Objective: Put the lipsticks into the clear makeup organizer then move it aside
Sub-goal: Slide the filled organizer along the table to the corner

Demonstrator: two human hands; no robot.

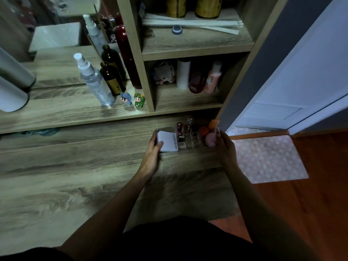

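Note:
The clear makeup organizer sits at the right end of the wooden vanity top, under the shelf unit. Lipsticks stand upright in its middle slots. A white box marked "U2skin" fills its left part; orange and pink sponges fill its right part. My left hand grips the organizer's left end, thumb on the white box. Gripping the right end is my right hand. Whether the organizer is lifted or resting, I cannot tell.
Spray bottles, dark bottles and two small figurines stand on the raised ledge to the left. Shelf cubbies hold more bottles. The vanity's right edge drops to a dotted mat and wooden floor.

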